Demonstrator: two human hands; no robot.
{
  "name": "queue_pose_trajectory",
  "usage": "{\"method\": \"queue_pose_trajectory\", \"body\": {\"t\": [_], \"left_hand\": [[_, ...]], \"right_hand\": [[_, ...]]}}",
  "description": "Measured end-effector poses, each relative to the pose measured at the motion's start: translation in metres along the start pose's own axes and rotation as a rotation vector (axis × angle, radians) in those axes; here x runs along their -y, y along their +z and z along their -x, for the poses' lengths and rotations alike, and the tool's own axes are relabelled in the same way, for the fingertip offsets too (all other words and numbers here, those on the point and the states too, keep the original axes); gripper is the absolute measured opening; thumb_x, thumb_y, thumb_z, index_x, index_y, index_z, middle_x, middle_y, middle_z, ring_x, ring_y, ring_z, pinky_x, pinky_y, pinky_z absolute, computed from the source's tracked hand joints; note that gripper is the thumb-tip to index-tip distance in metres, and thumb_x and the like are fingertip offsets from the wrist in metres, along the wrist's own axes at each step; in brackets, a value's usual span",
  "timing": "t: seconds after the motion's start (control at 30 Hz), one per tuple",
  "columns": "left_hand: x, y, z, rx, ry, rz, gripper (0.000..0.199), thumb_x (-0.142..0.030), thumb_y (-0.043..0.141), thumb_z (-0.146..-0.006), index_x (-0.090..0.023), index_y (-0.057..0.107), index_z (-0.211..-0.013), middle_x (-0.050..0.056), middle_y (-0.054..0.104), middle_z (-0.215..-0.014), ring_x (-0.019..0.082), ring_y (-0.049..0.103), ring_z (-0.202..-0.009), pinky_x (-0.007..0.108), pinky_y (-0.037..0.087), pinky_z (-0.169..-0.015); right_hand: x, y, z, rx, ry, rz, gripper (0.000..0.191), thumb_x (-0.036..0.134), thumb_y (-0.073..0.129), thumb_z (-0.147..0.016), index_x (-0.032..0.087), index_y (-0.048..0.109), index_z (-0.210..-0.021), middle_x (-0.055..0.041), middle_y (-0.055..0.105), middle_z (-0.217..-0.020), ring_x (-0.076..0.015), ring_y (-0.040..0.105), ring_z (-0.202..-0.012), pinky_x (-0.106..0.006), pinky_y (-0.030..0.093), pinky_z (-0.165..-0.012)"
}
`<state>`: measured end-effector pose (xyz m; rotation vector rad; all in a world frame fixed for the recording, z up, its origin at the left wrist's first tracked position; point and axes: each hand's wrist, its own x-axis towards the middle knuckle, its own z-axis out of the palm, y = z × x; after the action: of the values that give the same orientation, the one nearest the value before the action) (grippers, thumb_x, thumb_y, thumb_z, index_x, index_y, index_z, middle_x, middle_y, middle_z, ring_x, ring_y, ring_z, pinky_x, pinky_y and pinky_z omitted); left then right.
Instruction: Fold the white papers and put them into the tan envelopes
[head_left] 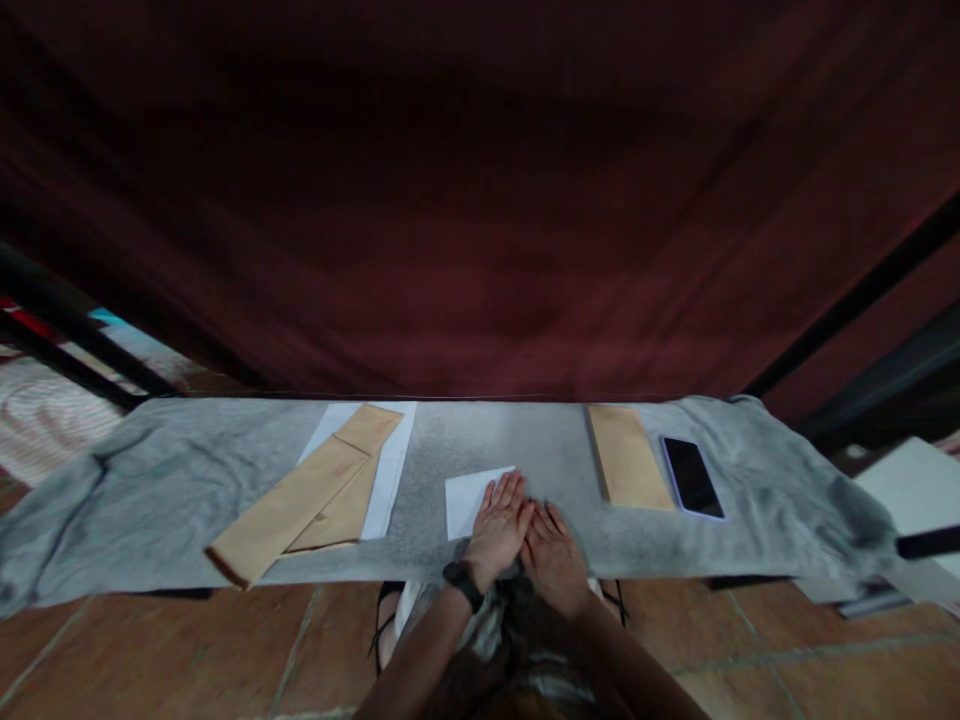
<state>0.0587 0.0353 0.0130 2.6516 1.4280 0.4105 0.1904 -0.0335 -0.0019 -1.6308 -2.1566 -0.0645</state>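
Note:
A piece of white paper point(465, 500), which looks folded, lies on the grey cloth-covered table point(517, 430) in front of me. My left hand point(496, 530) rests flat across its right part, fingers stretched out, with a dark band on the wrist. Close beside it, my right hand point(553, 555) also lies flat, its fingertips near the left thumb. Whether the right fingers touch the paper is hidden. Neither hand grips anything.
Brown paper envelopes point(300, 505) overlap white sheets point(394, 470) on the left. To the right are a stack of brown envelopes point(630, 460) and a phone point(691, 477). A dark red curtain point(480, 250) hangs behind the table.

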Motion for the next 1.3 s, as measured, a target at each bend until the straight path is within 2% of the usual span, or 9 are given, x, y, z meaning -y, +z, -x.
{"method": "queue_pose_trajectory", "body": {"t": [0.17, 0.4, 0.6, 0.9, 1.07, 1.2, 1.27, 1.3], "left_hand": [[0.004, 0.004, -0.015, 0.013, -0.032, 0.002, 0.053, -0.038, 0.026, -0.106, -0.020, 0.040, -0.154, 0.006, 0.043, -0.160, 0.019, 0.032, -0.151, 0.046, 0.030, -0.123], [0.021, 0.005, -0.011, -0.034, -0.088, -0.045, 0.054, -0.036, 0.026, -0.106, -0.018, 0.037, -0.156, 0.008, 0.043, -0.160, 0.020, 0.033, -0.150, 0.046, 0.028, -0.124], [0.039, 0.000, 0.004, -0.060, -0.169, -0.106, 0.056, -0.035, 0.028, -0.105, -0.016, 0.034, -0.157, 0.010, 0.040, -0.160, 0.022, 0.033, -0.151, 0.047, 0.028, -0.124], [0.063, -0.013, 0.041, -0.127, -0.328, -0.208, 0.059, -0.034, 0.030, -0.102, -0.017, 0.030, -0.159, 0.012, 0.044, -0.158, 0.025, 0.037, -0.149, 0.049, 0.032, -0.121], [0.071, -0.014, 0.054, -0.178, -0.412, -0.191, 0.060, -0.033, 0.027, -0.102, -0.014, 0.029, -0.159, 0.014, 0.045, -0.157, 0.028, 0.038, -0.148, 0.053, 0.033, -0.120], [0.063, -0.018, 0.053, -0.263, -0.503, -0.151, 0.062, -0.036, 0.026, -0.103, -0.014, 0.022, -0.161, 0.015, 0.041, -0.159, 0.033, 0.035, -0.149, 0.058, 0.029, -0.122], [0.049, -0.019, 0.047, -0.234, -0.450, -0.117, 0.062, -0.037, 0.026, -0.104, -0.013, 0.023, -0.161, 0.014, 0.035, -0.162, 0.031, 0.029, -0.152, 0.055, 0.029, -0.124], [0.040, -0.018, 0.042, -0.184, -0.380, -0.093, 0.061, -0.036, 0.026, -0.104, -0.011, 0.025, -0.160, 0.014, 0.034, -0.163, 0.029, 0.027, -0.153, 0.052, 0.030, -0.124]], "right_hand": [[0.000, -0.001, 0.000, -0.004, 0.008, -0.025, 0.043, 0.028, 0.050, -0.100, 0.018, 0.057, -0.141, -0.0083, 0.062, -0.142, -0.0212, 0.053, -0.136, -0.043, 0.030, -0.122], [0.003, -0.009, -0.003, 0.006, 0.001, 0.001, 0.046, 0.027, 0.046, -0.101, 0.019, 0.053, -0.146, -0.0065, 0.059, -0.146, -0.0208, 0.053, -0.137, -0.044, 0.031, -0.121], [0.003, -0.012, -0.003, 0.017, -0.008, 0.001, 0.046, 0.026, 0.044, -0.102, 0.019, 0.051, -0.147, -0.0058, 0.056, -0.149, -0.0206, 0.051, -0.138, -0.044, 0.030, -0.121], [0.003, -0.013, -0.002, 0.002, -0.017, 0.003, 0.048, 0.024, 0.045, -0.101, 0.019, 0.048, -0.149, -0.0061, 0.056, -0.148, -0.0210, 0.052, -0.137, -0.044, 0.029, -0.122], [0.003, -0.012, -0.001, -0.007, -0.022, -0.002, 0.047, 0.024, 0.043, -0.103, 0.018, 0.049, -0.149, -0.0058, 0.054, -0.150, -0.0216, 0.052, -0.137, -0.045, 0.029, -0.122], [0.004, -0.011, 0.000, -0.009, -0.020, -0.005, 0.047, 0.023, 0.042, -0.103, 0.017, 0.049, -0.148, -0.0060, 0.055, -0.150, -0.0219, 0.052, -0.137, -0.045, 0.028, -0.122], [0.004, -0.011, 0.000, -0.007, -0.019, -0.003, 0.047, 0.023, 0.042, -0.103, 0.018, 0.050, -0.148, -0.0063, 0.055, -0.149, -0.0219, 0.052, -0.137, -0.045, 0.028, -0.122], [0.004, -0.010, 0.000, -0.006, -0.018, -0.001, 0.046, 0.023, 0.042, -0.102, 0.018, 0.050, -0.148, -0.0065, 0.056, -0.149, -0.0221, 0.052, -0.137, -0.045, 0.028, -0.122]]}}
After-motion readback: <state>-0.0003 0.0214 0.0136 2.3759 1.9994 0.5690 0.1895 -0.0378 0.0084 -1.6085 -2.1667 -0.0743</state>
